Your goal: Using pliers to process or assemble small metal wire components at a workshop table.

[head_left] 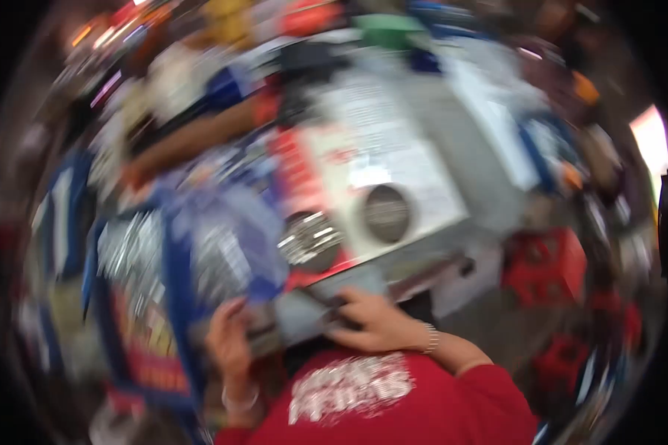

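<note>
Motion smears the whole view. At the near table edge, my right hand (378, 322) has its fingers and thumb curled at a grey, flat-faced piece (297, 315); a dark part shows at the fingertips. What exactly they grip is too blurred to make out. My left hand (230, 341) is raised at the left side of this grey piece, its fingers smeared. Just beyond lie two round, dark, shiny metal parts, the left one (312, 241) on the red strip of a printed sheet (430, 185) and the right one (387, 213) on its white part.
Left of the sheet are clear plastic bags (223, 252) and a blue-framed crate (178, 311) with more bags. Another person's forearm (200, 141) reaches in from the far side. A red crate (545, 267) stands at the right, beyond the grey tabletop (490, 163).
</note>
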A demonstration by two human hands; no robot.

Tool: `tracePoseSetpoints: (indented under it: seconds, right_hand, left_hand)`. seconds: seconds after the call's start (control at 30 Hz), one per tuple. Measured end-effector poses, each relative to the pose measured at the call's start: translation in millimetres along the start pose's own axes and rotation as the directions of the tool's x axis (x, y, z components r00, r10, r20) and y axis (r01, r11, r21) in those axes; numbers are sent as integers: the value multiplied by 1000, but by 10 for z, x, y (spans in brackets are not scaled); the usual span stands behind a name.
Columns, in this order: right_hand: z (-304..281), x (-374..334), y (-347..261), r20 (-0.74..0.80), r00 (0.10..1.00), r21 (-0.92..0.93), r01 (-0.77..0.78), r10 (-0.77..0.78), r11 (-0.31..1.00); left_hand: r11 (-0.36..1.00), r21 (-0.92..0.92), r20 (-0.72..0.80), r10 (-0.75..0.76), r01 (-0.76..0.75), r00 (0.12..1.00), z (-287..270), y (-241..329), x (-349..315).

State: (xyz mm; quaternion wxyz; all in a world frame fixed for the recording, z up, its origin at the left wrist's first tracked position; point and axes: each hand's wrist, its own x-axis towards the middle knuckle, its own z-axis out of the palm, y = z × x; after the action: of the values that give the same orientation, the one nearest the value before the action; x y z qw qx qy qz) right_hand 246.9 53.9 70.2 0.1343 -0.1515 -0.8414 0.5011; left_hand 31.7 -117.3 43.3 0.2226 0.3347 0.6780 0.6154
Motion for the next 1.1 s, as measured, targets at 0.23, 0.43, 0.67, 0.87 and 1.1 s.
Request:
tracePoseSetpoints:
  seconds: [0.23,0.43,0.67,0.87,1.1]
  right_hand:
    - [161,224,-256,130,991,66,-27,18,997]
    - [302,337,-283,153,988,59,7,-16,998]
    - [368,376,-319,183,982,-9,-39,40,999]
    - [317,550,-408,251,968,-163,15,26,987]
    - [151,565,-791,145,934,-390,357,-326,849]
  left_hand:
    - [975,-224,-96,-23,0,995,60,-44,-237]
    - [951,-307,-78,4,-28,997,76,-195,-248]
    - [921,-365,-38,131,-136,991,140,-381,-199]
    - [875,-433,-57,213,-217,975,238,-471,-106]
    - [889,-386,-51,247,-248,968,214,-579,-116]
